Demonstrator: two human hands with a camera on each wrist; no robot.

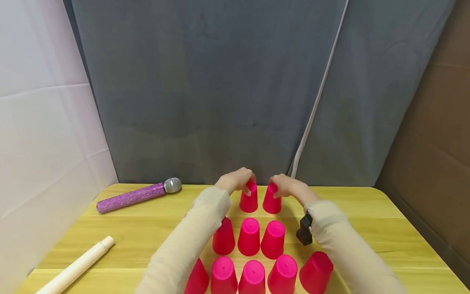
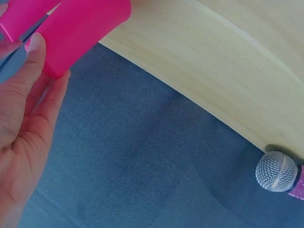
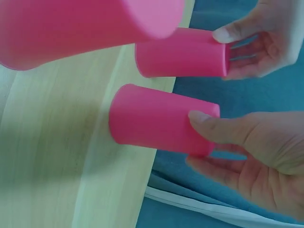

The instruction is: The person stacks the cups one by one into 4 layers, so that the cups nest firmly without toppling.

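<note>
**Inspector:** Start nearest the person. What lies on the yellow wooden worktop (image 1: 367, 228)?

**Assistant:** A front row of upside-down bright pink plastic cups (image 1: 252, 277), five showing, the leftmost partly hidden behind a cream sleeve (image 1: 183, 249). Behind it stands a middle row of three pink cups (image 1: 249, 237). A pale wooden rolling pin (image 1: 77, 267) lies near the left front edge.

**Inspector:** And the hands?

**Assistant:** Both are at the far row, close to the worktop's back edge. The left hand (image 1: 235, 181) grips the far-left pink cup (image 1: 249, 200) at its top, thumb on one side and fingers on the other. The right hand (image 1: 290, 187) grips the far-right pink cup (image 1: 272, 201) the same way. Both cups stand mouth down on the worktop, just beside each other, between the two hands.

**Inspector:** Anything on the wrists?

**Assistant:** A small black device (image 1: 304, 229) sits at the right wrist.

**Inspector:** Farther off?

**Assistant:** A glittery purple microphone with a silver mesh head (image 1: 137, 195) lies at the far left, well apart from the cups. A grey cloth backdrop (image 1: 205, 90) hangs behind the worktop.
</note>
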